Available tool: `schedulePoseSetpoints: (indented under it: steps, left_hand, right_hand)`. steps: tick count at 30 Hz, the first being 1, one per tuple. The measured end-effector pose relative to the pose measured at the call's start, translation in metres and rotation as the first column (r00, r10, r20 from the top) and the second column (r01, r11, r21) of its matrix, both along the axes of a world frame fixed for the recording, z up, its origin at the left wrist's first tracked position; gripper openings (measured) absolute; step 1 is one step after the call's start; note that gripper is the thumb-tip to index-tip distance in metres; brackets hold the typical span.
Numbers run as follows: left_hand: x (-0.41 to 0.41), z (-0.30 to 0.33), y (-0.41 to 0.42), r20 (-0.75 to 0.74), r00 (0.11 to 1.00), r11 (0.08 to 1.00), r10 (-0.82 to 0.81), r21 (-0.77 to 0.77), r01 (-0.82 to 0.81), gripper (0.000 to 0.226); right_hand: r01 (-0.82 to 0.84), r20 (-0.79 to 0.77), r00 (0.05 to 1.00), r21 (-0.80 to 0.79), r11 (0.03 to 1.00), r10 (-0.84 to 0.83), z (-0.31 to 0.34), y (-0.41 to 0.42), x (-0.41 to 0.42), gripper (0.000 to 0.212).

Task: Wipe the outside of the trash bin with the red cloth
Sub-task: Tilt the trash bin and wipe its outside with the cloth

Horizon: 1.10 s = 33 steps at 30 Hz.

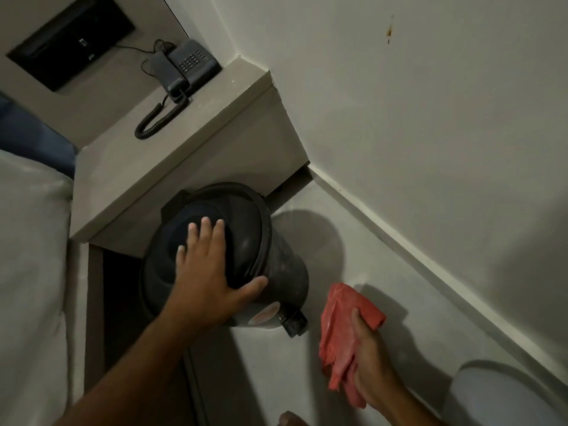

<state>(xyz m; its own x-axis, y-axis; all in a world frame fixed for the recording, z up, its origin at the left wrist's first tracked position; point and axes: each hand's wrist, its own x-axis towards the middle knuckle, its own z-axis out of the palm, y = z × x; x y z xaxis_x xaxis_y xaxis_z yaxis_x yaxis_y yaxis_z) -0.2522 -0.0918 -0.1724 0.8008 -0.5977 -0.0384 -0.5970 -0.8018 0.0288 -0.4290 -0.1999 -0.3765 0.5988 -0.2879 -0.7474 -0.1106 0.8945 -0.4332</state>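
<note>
In the centre of the frame stood the round black plastic trash bin (278,262) on the pale floor (353,272), its lid tucked partly under the edge of a grey bedside shelf (172,167). The left hand (209,272) lay flat on the lid with fingers spread, thumb hooked over the rim toward the right. The right hand (368,358), lower right of the frame, was closed around a crumpled red cloth (341,336), held just beside the bin's base and its black foot pedal (295,322), not touching them. A dark corded telephone (187,67) sat on the shelf at upper left. White bedding (27,256) filled the left edge.
</note>
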Motion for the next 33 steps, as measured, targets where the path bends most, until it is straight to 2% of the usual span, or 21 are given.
schedulePoseSetpoints:
  steps: [2, 3, 7, 11, 14, 16, 18, 19, 21, 22, 23, 24, 26, 27, 29, 31, 33]
  left_hand:
    - [-0.005, -0.008, -0.018, -0.018, 0.988, 0.988, 0.152, 0.02, -0.152, 0.125]
    - [-0.008, -0.01, -0.018, -0.025, 0.984, 0.984, 0.177, 0.012, -0.177, 0.127]
    - [-0.011, 0.011, 0.021, -0.121, 0.984, 0.988, 0.13, -0.068, -0.138, 0.129]
    - [0.0, 0.041, 0.086, -0.239, 0.962, 0.926, 0.132, -0.316, -0.206, 0.11]
    - [-0.004, 0.044, 0.114, -0.314, 0.949, 0.921, 0.035, -0.359, -0.152, 0.102]
    - [-0.01, 0.039, 0.117, -0.304, 0.952, 0.921, 0.011, -0.368, -0.129, 0.099]
    - [-0.011, 0.037, 0.112, -0.3, 0.954, 0.923, -0.004, -0.368, -0.112, 0.1]
    - [-0.011, 0.039, 0.111, -0.309, 0.951, 0.921, -0.013, -0.373, -0.108, 0.1]
    - [-0.011, 0.042, 0.108, -0.314, 0.948, 0.919, -0.044, -0.384, -0.084, 0.1]
    - [-0.012, 0.043, 0.108, -0.304, 0.95, 0.924, -0.064, -0.377, -0.059, 0.1]
    - [-0.014, 0.044, 0.107, -0.294, 0.952, 0.929, -0.083, -0.369, -0.033, 0.101]
    - [-0.015, 0.045, 0.105, -0.29, 0.952, 0.933, -0.098, -0.36, -0.014, 0.102]
    - [-0.017, 0.049, 0.1, -0.29, 0.951, 0.94, -0.108, -0.342, 0.002, 0.105]
    - [-0.018, 0.049, 0.097, -0.289, 0.951, 0.941, -0.111, -0.338, 0.007, 0.105]
    - [-0.02, 0.048, 0.089, -0.284, 0.955, 0.944, -0.087, -0.33, -0.012, 0.107]
    - [-0.02, 0.047, 0.076, -0.271, 0.962, 0.942, -0.004, -0.324, -0.088, 0.108]
    - [-0.02, 0.047, 0.063, -0.239, 0.969, 0.945, 0.056, -0.301, -0.129, 0.102]
  right_hand:
    - [-0.013, -0.019, 1.0, -0.007, 1.0, 0.013, 0.001, 0.002, -0.001, 0.085]
    - [-0.025, -0.021, 0.999, -0.013, 1.0, 0.025, 0.002, 0.001, -0.002, 0.087]
    - [-0.076, -0.024, 0.997, -0.058, 0.995, 0.075, 0.01, -0.011, -0.003, 0.087]
    - [-0.098, -0.035, 0.995, -0.16, 0.982, 0.094, 0.011, -0.017, 0.0, 0.064]
    - [-0.12, -0.029, 0.993, -0.268, 0.956, 0.116, 0.019, -0.014, 0.009, 0.06]
    - [-0.143, 0.056, 0.983, -0.351, 0.925, 0.173, 0.026, -0.012, 0.019, 0.049]
    - [-0.146, 0.071, 0.975, -0.519, 0.842, 0.212, 0.027, -0.012, 0.028, 0.035]
    - [-0.147, 0.036, 0.974, -0.643, 0.751, 0.222, 0.024, -0.013, 0.035, 0.038]
    - [-0.207, -0.121, 0.97, -0.863, 0.46, 0.21, 0.024, -0.02, 0.046, 0.045]
    - [-0.268, -0.224, 0.959, -0.914, 0.305, 0.174, 0.026, -0.023, 0.054, 0.044]
    - [-0.323, -0.299, 0.943, -0.927, 0.192, 0.146, 0.03, -0.026, 0.065, 0.043]
    - [-0.378, -0.354, 0.922, -0.91, 0.169, 0.156, 0.038, -0.031, 0.078, 0.046]
    - [-0.497, -0.419, 0.856, -0.827, 0.262, 0.303, 0.061, -0.041, 0.111, 0.051]
    - [-0.558, -0.425, 0.81, -0.77, 0.31, 0.403, 0.078, -0.045, 0.127, 0.051]
    - [-0.583, -0.387, 0.769, -0.751, 0.311, 0.508, 0.115, -0.045, 0.154, 0.051]
    - [-0.426, -0.257, 0.835, -0.861, 0.278, 0.486, 0.147, -0.026, 0.166, 0.04]
    - [-0.188, -0.119, 0.919, -0.97, 0.153, 0.376, 0.163, 0.009, 0.158, 0.034]
